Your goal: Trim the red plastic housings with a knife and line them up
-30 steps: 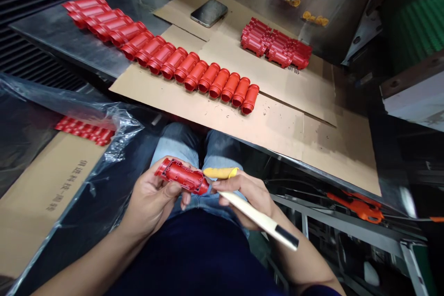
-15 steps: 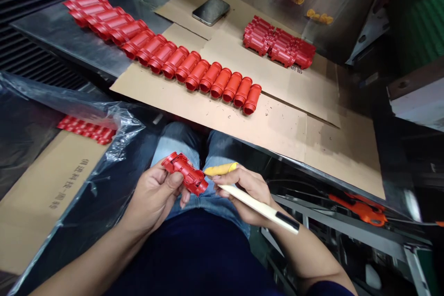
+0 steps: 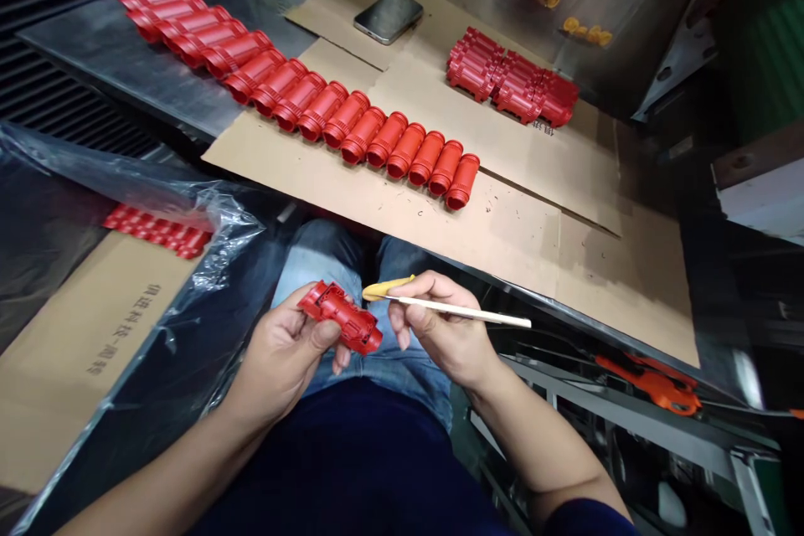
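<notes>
My left hand (image 3: 286,352) is closed round a red plastic housing part (image 3: 340,316), held over my lap with its open ribbed side up. My right hand (image 3: 440,327) is pinched on a thin flat cream-coloured blade tool (image 3: 465,312); its forefinger wears a yellow finger cot (image 3: 384,288). The tool's tip sits just right of the part's end. On the cardboard sheet (image 3: 502,226) ahead lies a long diagonal row of red cylindrical parts (image 3: 352,121).
A second cluster of red parts (image 3: 512,84) lies farther back, with a phone (image 3: 388,16) beside it. At left, a plastic-lined carton (image 3: 94,335) holds several more red parts (image 3: 157,230). An orange tool (image 3: 653,381) rests on the frame at lower right.
My right hand has turned the blade tool flatter, so it points out to the right and shows edge-on. My left hand tilted the red part slightly. The view shifted a little.
</notes>
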`<action>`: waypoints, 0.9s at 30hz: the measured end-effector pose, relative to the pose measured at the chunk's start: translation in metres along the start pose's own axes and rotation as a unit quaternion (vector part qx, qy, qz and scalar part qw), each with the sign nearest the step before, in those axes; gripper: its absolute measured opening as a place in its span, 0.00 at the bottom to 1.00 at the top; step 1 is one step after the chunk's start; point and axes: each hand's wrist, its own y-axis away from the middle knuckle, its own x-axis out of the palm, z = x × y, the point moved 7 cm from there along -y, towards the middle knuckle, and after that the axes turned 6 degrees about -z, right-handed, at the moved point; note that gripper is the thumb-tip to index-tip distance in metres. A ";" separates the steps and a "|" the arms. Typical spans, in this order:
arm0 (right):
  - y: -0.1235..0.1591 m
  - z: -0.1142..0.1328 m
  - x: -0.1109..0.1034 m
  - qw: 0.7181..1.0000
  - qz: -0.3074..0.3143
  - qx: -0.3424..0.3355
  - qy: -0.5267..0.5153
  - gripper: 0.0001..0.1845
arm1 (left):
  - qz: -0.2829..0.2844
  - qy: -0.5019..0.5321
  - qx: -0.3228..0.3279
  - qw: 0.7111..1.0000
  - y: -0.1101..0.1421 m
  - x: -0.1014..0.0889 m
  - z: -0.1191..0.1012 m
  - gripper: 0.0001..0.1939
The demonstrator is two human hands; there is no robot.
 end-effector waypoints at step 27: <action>0.026 0.013 0.005 0.967 0.022 -0.127 0.219 0.12 | -0.035 0.032 0.041 0.998 -0.001 -0.009 -0.007 0.16</action>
